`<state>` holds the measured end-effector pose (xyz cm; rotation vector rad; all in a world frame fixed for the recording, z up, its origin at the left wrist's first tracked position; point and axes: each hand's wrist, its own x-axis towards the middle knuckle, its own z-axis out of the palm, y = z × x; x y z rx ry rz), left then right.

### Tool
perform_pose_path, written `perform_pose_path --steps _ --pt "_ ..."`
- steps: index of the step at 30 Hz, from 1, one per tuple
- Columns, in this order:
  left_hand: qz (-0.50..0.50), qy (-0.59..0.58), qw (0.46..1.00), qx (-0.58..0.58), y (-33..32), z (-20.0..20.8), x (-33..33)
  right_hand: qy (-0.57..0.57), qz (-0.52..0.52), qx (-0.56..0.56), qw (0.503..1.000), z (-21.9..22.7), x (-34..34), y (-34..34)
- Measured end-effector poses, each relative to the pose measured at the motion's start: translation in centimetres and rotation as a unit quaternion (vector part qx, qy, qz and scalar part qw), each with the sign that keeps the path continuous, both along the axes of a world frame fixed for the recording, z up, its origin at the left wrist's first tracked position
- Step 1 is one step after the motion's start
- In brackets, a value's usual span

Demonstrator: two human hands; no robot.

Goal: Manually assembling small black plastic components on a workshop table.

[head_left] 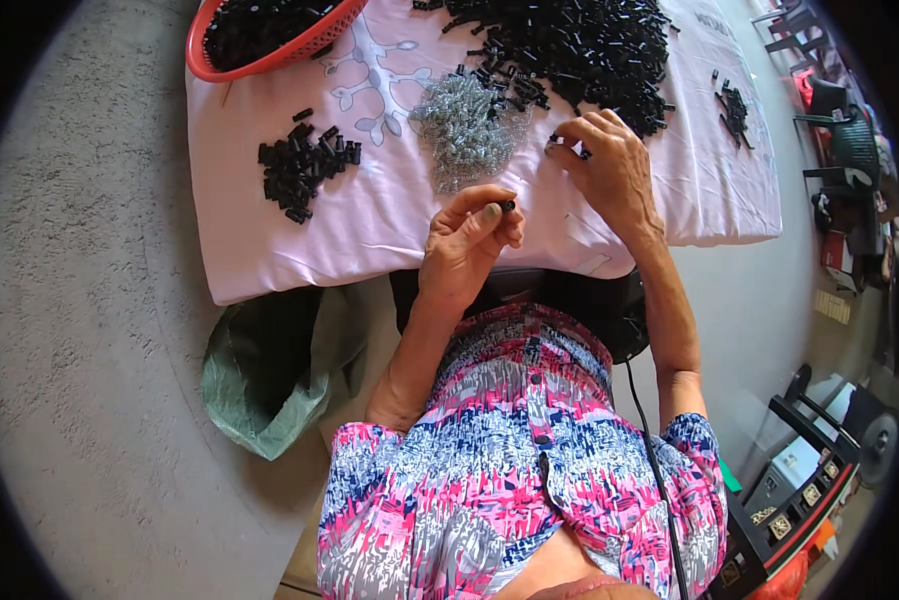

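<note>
My left hand [461,245] is closed, with a small black cylindrical piece [509,205] pinched between thumb and fingers just above the cloth's near edge. To its right, my right hand [614,170] reaches over the cloth with bent fingers, and a small dark piece [553,141] shows at its fingertips. Between and beyond the hands lies a heap of small silvery coil springs [469,130]. A large heap of black cylindrical pieces [589,55] spreads behind it. On the left sits a smaller pile of black pieces [304,165].
A red plastic basket [269,58] of black pieces stands at the far left of the pink cloth [389,225]. A few thin black pieces [734,115] lie at the right. Below the left edge, a green woven sack [259,400] gapes on the floor. Dark chairs [849,150] stand farther right.
</note>
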<state>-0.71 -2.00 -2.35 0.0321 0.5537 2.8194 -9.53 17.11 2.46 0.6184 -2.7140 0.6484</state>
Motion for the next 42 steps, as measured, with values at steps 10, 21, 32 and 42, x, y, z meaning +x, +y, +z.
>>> perform_pose_path --steps 10,21,32,42 --pt "-0.003 0.001 1.000 -0.019 0.0 0.0 -0.3 0.008 0.002 0.003 1.000 -0.3 -0.5 -0.1" --pt "-0.011 0.023 0.999 -0.036 -0.1 -0.1 -0.5 -0.062 0.049 0.069 0.994 -0.1 -1.4 -0.5" --pt "-0.015 0.017 0.998 -0.064 0.0 0.0 -0.5 -0.177 0.015 -0.403 0.898 1.4 2.2 0.6" --pt "-0.051 0.015 0.993 -0.108 1.3 2.2 0.9 -0.364 0.054 -0.664 0.651 1.1 9.2 1.5"
